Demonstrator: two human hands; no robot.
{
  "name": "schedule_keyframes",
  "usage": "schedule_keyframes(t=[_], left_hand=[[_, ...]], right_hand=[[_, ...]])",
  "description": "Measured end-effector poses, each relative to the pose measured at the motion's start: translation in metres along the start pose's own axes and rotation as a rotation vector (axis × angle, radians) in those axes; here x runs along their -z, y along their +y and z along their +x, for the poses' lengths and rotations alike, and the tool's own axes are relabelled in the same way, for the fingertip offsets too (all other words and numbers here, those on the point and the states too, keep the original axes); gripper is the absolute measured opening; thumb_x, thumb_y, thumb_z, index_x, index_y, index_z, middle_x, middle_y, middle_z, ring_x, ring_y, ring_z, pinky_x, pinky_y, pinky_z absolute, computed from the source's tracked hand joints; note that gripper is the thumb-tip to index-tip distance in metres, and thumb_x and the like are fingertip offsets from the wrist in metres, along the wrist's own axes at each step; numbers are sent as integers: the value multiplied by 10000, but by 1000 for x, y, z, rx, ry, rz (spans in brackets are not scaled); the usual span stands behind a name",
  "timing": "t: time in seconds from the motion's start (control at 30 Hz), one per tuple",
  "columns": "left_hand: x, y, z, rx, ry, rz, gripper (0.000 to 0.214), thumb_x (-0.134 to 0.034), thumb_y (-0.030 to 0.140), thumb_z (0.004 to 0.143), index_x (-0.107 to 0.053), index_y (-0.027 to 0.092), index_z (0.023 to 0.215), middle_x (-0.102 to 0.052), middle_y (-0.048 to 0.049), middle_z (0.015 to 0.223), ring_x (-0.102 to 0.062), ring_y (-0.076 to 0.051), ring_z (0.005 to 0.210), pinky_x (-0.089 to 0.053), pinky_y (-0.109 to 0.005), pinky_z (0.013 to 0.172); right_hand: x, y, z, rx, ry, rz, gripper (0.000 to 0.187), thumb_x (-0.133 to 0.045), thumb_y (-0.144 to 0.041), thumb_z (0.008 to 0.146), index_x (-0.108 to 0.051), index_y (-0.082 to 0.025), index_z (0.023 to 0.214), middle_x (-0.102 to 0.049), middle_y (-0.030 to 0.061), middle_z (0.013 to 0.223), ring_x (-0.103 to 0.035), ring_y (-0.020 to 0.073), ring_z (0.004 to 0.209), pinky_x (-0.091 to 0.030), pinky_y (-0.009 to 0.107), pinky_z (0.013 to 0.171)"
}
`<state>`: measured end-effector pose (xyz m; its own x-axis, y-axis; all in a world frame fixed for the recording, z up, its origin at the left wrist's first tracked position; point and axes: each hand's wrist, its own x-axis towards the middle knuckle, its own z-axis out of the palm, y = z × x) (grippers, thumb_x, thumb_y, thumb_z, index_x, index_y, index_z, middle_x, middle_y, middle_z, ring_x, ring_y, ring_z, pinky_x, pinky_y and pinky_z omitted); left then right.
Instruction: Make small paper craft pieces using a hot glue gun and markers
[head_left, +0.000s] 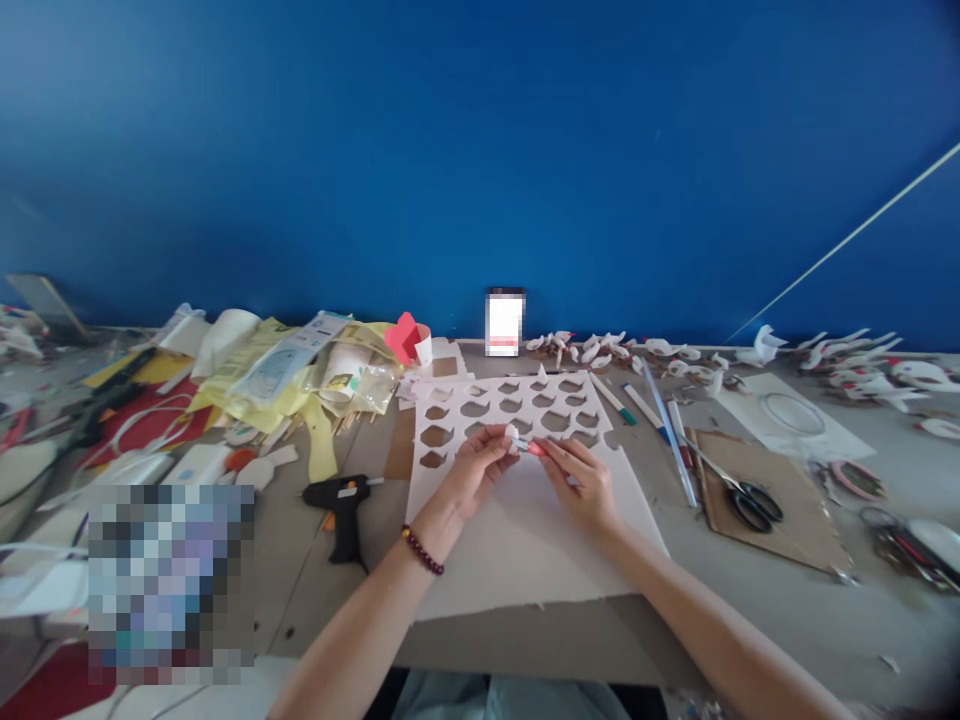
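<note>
In the head view my left hand (484, 465) pinches a small white piece (513, 434) between thumb and fingers. My right hand (581, 480) is closed on a small tool with a silver front and a reddish-pink handle (535, 449). The tool's front meets or nearly meets the white piece; its exact kind is too small to make out. Both hands hover over a large white sheet (525, 550), whose far half has rows of leaf-like cut-out holes.
A black glue gun (345, 510) lies left of the sheet. To the right are black-handled scissors (756, 507) on cardboard (795, 530), a clear ruler (671, 440) and a green-ended marker (611, 398). White bird-like figures (862, 370) line the back right. A phone (505, 322) leans against the blue wall.
</note>
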<state>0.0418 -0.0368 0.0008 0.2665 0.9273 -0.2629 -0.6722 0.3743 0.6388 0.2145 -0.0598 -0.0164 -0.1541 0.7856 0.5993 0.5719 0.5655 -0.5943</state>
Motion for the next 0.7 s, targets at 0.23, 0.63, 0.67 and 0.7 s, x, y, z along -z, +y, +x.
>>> schedule_keyframes(t=[0.23, 0.63, 0.67, 0.7], left_hand=[[-3, -4, -2, 3, 7, 53, 303, -833, 186, 531, -660, 151, 778, -645, 24, 683, -593, -79, 629, -485, -224, 695], [-3, -1, -1, 4, 25, -8, 314, -830, 173, 530, -671, 164, 800, -639, 34, 682, -604, -75, 634, -496, -215, 711], [-3, -1, -1, 1, 19, -11, 314, -830, 173, 532, -672, 166, 803, -640, 33, 682, -605, -76, 634, -496, -214, 711], [-2, -1, -1, 1, 12, -7, 314, -829, 175, 534, -673, 167, 806, -641, 32, 682, -606, -77, 634, -495, -214, 710]], right_hand=[[-1, 1, -1, -20, 4, 3, 251, -499, -210, 893, -675, -204, 1072, -635, 67, 834, -596, 142, 710, -487, 251, 623], [2, 2, -1, -12, -12, -21, 259, -493, -205, 897, -661, -205, 1094, -629, 67, 829, -588, 141, 695, -474, 248, 595], [2, 1, -1, -11, -13, -18, 259, -493, -205, 897, -661, -206, 1094, -629, 65, 827, -585, 139, 691, -472, 249, 596], [1, 1, -2, -13, -11, -14, 259, -493, -207, 897, -661, -207, 1094, -629, 64, 829, -584, 139, 691, -472, 250, 598]])
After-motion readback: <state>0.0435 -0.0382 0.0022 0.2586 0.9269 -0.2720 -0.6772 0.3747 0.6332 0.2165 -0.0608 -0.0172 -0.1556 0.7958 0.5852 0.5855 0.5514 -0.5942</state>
